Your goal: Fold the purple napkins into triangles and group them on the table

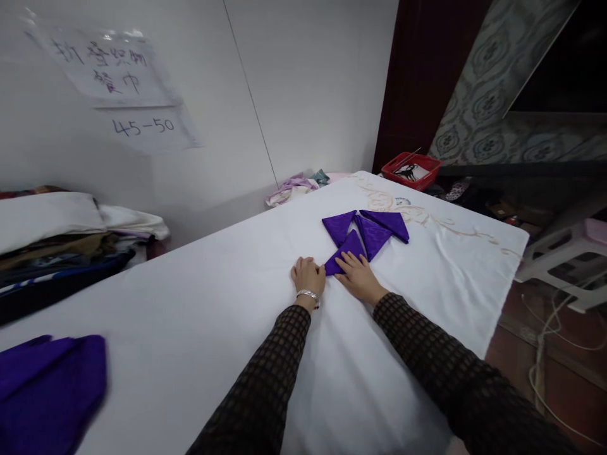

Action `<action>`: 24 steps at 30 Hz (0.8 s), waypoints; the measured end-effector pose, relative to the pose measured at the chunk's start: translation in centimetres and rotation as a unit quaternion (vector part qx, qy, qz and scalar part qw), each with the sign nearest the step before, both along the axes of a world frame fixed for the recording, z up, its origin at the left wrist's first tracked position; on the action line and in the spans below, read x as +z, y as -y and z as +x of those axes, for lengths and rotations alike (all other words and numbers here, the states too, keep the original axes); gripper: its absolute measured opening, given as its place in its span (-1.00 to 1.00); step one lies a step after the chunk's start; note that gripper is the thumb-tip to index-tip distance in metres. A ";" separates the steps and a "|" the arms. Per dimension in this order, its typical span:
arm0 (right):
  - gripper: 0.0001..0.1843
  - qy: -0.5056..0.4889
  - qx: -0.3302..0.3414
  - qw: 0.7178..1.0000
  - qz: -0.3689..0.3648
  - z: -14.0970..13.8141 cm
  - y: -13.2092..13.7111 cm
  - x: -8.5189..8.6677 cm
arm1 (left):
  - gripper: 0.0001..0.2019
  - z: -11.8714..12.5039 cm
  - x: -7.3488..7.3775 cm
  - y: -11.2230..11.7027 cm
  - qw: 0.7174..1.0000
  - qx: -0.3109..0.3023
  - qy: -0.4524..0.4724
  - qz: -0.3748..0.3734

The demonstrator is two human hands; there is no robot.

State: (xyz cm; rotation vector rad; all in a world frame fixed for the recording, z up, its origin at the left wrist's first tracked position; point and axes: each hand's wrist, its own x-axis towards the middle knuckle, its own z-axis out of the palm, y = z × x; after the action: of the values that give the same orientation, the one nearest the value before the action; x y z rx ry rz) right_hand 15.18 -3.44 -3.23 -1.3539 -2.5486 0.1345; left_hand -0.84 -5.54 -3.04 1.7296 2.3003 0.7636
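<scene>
Purple folded cloth [351, 243] lies as a triangle on the white-covered worktop [213, 309], nearer the person than three similar triangles [374, 236]. The right hand [356, 273] rests flat on it, grip released, fingers spread; the left hand [308, 277] curls at its left corner, whether pinching cannot be told.

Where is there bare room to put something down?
On the white cloth, between the purple fabric at lower left and the left hand; also between the right hand and the cloth's right edge. Crowded: around the folded purple triangles.
</scene>
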 end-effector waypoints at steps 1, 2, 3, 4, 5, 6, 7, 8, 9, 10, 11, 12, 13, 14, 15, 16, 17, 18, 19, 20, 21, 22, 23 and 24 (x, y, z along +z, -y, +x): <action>-0.42 0.000 0.000 1.000 -0.001 0.0 0.1 0.0 | -0.77 0.0 0.0 0.0 1.000 0.002 -0.002 0.001; -0.42 -0.001 -0.001 1.000 -0.002 0.0 0.1 0.0 | -0.78 0.0 0.1 0.0 1.000 0.004 -0.004 0.003; -0.41 -0.001 -0.001 1.000 -0.002 0.0 0.1 0.1 | -0.79 0.0 0.1 0.1 1.000 0.006 -0.005 0.005; -0.41 -0.002 -0.001 1.000 0.000 0.1 0.1 0.2 | -0.80 0.0 0.1 0.1 1.000 0.007 -0.005 0.007; -0.40 -0.004 -0.001 1.000 0.003 0.1 0.0 0.4 | -0.81 0.0 0.1 0.1 1.000 0.007 -0.006 0.008; -0.40 -0.005 -0.003 1.000 0.009 0.1 -0.2 0.7 | -0.81 0.0 0.1 0.1 1.000 0.007 -0.006 0.009; -0.40 -0.007 -0.008 1.000 0.016 0.0 -0.5 0.9 | -0.81 0.0 0.1 0.0 1.000 0.006 -0.005 0.010; -0.40 -0.009 -0.016 1.000 0.024 0.0 -0.9 1.3 | -0.81 0.0 0.0 0.0 1.000 0.005 -0.003 0.010; -0.39 -0.009 -0.027 0.999 0.031 -0.1 -1.3 1.6 | -0.81 0.0 0.0 0.0 1.000 0.005 -0.001 0.009; -0.39 -0.007 -0.040 0.999 0.036 -0.1 -1.9 1.9 | -0.81 -0.1 0.0 0.0 1.000 0.005 0.001 0.008; -0.38 -0.003 -0.053 0.998 0.036 -0.2 -2.6 2.1 | -0.81 -0.1 -0.1 -0.1 1.000 0.006 0.003 0.008; -0.37 0.002 -0.066 0.997 0.032 -0.3 -3.2 2.3 | -0.81 -0.1 -0.1 -0.1 1.000 0.007 0.004 0.008; -0.36 0.010 -0.077 0.997 0.026 -0.3 -3.9 2.3 | -0.81 -0.1 -0.1 -0.1 1.000 0.007 0.005 0.008; -0.34 0.018 -0.085 0.996 0.019 -0.3 -4.5 2.3 | -0.82 -0.1 -0.2 -0.1 1.000 0.006 0.005 0.010; -0.34 0.026 -0.091 0.995 0.011 -0.3 -5.0 2.2 | -0.82 -0.1 -0.2 0.0 1.000 0.005 0.006 0.012; -0.34 0.033 -0.094 0.995 0.004 -0.3 -5.4 2.0 | -0.83 -0.1 -0.2 0.0 1.000 0.005 0.008 0.015; -0.34 0.040 -0.094 0.995 -0.001 -0.2 -5.7 1.8 | -0.84 -0.1 -0.3 0.0 1.000 0.005 0.009 0.018; -0.34 0.045 -0.093 0.995 -0.004 -0.2 -5.9 1.5 | -0.86 -0.1 -0.3 0.0 1.000 0.007 0.010 0.021; -0.34 0.049 -0.091 0.995 -0.005 -0.1 -6.0 1.3 | -0.87 -0.1 -0.3 0.0 1.000 0.008 0.011 0.025; -0.34 0.052 -0.090 0.995 -0.003 -0.1 -6.0 1.1 | -0.89 -0.1 -0.3 0.0 0.999 0.010 0.012 0.028; -0.34 0.053 -0.090 0.995 0.001 0.0 -6.0 0.9 | -0.91 -0.1 -0.3 0.1 0.999 0.011 0.015 0.030; -0.34 0.055 -0.090 0.994 0.006 0.0 -5.9 0.8 | -0.93 -0.1 -0.3 0.1 0.999 0.011 0.019 0.032; -0.34 0.056 -0.090 0.994 0.010 0.0 -5.9 0.7 | -0.96 -0.1 -0.2 0.1 0.999 0.011 0.024 0.034; -0.34 0.058 -0.090 0.994 0.013 0.0 -5.9 0.7 | -0.96 -0.2 -0.2 0.2 0.999 0.010 0.028 0.037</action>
State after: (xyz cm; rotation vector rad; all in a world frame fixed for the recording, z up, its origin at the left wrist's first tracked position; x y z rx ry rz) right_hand 15.17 2.43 -2.52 -1.6177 -2.4931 -0.0103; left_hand -1.00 -5.70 -3.28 1.6935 2.2833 0.8993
